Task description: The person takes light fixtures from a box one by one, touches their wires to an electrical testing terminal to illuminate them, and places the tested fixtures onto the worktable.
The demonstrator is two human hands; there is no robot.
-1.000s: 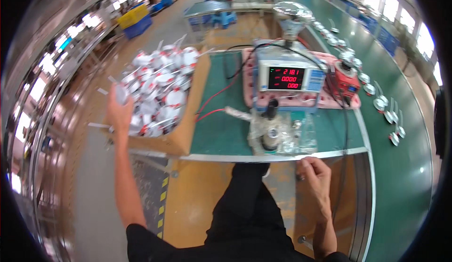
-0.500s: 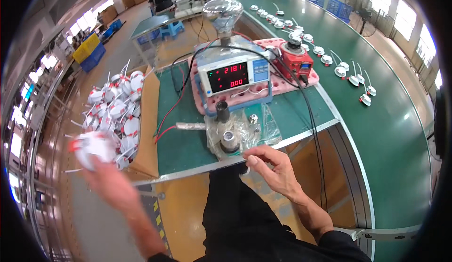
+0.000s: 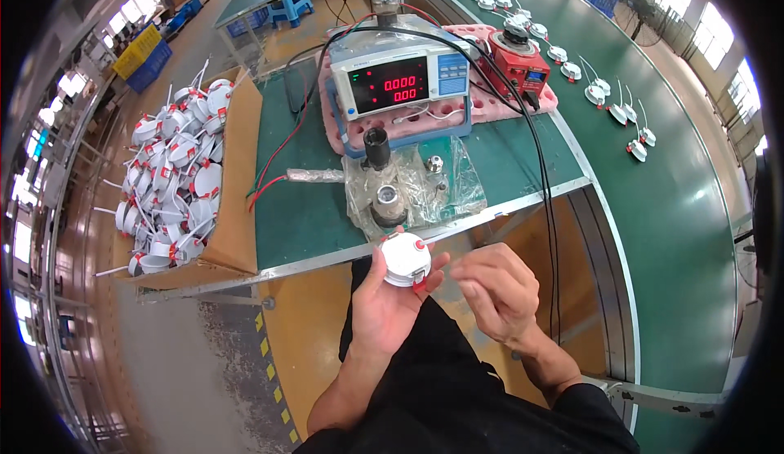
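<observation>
My left hand (image 3: 385, 311) holds a white round downlight (image 3: 405, 260) with red clips, from below and at its rim, just in front of the bench edge. To the right, my right hand (image 3: 500, 295) is raised close to it with fingers curled in; whether a thin wire lies between its fingertips is hidden. Beyond them, a test fixture (image 3: 389, 206) with upright lamp sockets stands on the green bench top, wrapped in clear plastic. At the left, a cardboard box (image 3: 237, 184) holds a heap of similar downlights (image 3: 175, 160) with white leads.
A power meter (image 3: 398, 86) with red digits sits on a pink foam tray (image 3: 539, 99), beside a red box-shaped device (image 3: 516, 70) with a black knob. Black cables hang over the bench's front edge. Several downlights lie on the green conveyor belt (image 3: 678, 233) at the right.
My left hand has come from beside the box to the middle with the downlight. My right hand has drawn back from the fixture, fingers curling. The meter's upper reading has dropped to zero.
</observation>
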